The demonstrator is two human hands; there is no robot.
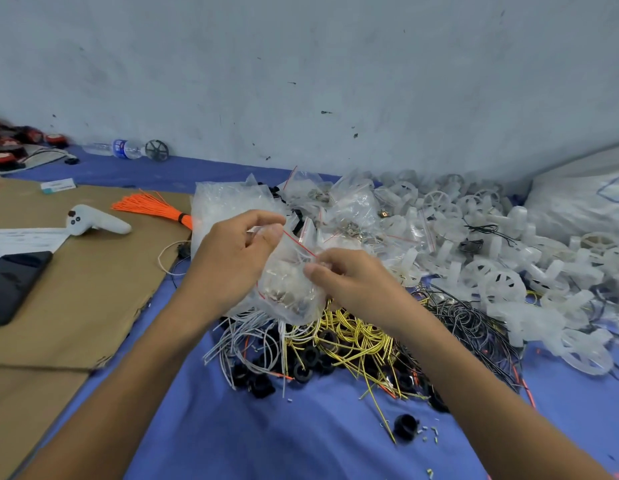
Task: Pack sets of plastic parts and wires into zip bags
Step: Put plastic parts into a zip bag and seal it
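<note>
My left hand (232, 258) and my right hand (349, 278) both pinch the red-lined top edge of a clear zip bag (290, 289) held above the heap. Small parts show through the bag's lower half. Below it lie yellow wires (356, 341), white wires (245, 337), black wires (467, 313) and black plastic rings (301, 372). White plastic wheels and brackets (509, 271) are piled to the right. More zip bags (349, 206) lie behind my hands.
Cardboard (76, 289) covers the left side, carrying a phone (13, 282), a white controller (93, 221), papers and an orange wire bundle (152, 207). A water bottle (117, 148) lies by the wall. A large white sack (585, 199) sits at far right on the blue cloth (266, 438).
</note>
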